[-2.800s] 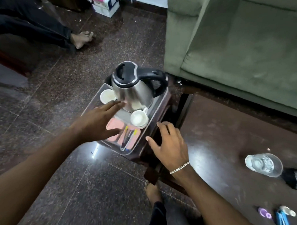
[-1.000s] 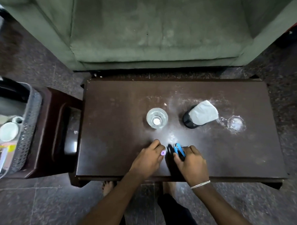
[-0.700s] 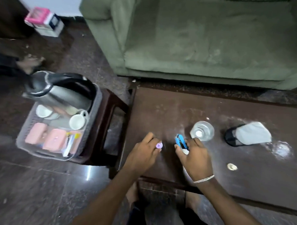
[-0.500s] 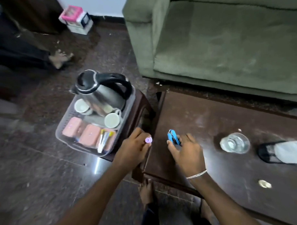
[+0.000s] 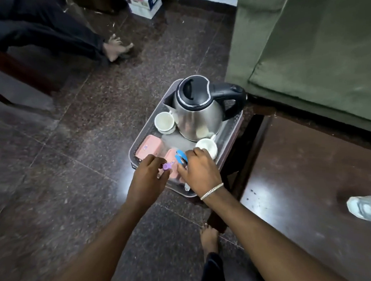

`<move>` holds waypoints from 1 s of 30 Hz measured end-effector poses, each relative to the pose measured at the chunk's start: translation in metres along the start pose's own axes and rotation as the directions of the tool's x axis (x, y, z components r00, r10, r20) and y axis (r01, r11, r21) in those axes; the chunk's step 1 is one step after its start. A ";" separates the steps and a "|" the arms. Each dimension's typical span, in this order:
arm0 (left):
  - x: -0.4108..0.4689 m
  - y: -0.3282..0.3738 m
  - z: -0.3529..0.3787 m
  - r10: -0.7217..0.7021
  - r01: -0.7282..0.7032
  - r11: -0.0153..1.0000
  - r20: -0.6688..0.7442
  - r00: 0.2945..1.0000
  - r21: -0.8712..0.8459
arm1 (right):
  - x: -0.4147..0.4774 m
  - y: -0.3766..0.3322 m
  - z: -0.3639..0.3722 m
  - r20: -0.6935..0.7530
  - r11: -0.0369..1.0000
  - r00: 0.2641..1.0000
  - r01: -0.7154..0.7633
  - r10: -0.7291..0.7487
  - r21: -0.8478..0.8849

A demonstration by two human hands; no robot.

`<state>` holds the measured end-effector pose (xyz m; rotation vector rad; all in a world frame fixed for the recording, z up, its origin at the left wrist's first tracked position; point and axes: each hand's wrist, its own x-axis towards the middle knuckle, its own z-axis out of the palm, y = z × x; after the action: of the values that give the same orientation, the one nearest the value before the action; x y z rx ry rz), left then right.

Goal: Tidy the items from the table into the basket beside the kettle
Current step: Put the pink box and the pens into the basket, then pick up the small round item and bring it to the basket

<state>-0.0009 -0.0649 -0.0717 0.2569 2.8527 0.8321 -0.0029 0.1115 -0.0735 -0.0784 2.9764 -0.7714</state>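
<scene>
Basket (image 5: 227, 147) (with kettle (image 5: 197, 114)) on stool, dark speckled floor (image 5: 65, 165)

A polished steel body with a black plastic lid is seen on the kettle (image 5: 197, 110), set in a grey perforated plastic basket (image 5: 229, 136). At 7 o'clock of the kettle, 2 glossy white ceramic cups (image 5: 164, 122) are seen. The dark wooden table (image 5: 308, 178) is glossy; matt green cloth covers the sofa (image 5: 316, 45).
</scene>
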 end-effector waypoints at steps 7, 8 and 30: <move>0.010 -0.022 0.009 -0.061 0.061 0.998 -0.025 0.998 0.035 | 0.036 -0.015 0.035 0.185 0.984 0.978 0.118 -0.092 -0.136; 0.009 -0.024 0.010 -0.054 0.054 0.998 -0.021 0.998 0.039 | 0.036 -0.014 0.037 0.191 0.982 0.977 0.122 -0.093 -0.146; 0.015 0.142 0.079 0.463 -0.452 0.885 0.095 0.881 -0.113 | -0.117 0.144 -0.079 -0.231 0.984 0.959 -0.140 0.162 0.110</move>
<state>0.0174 0.0973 -0.0616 0.9662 2.6649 0.9761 0.1033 0.2833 -0.0690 0.2634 3.1130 -0.9606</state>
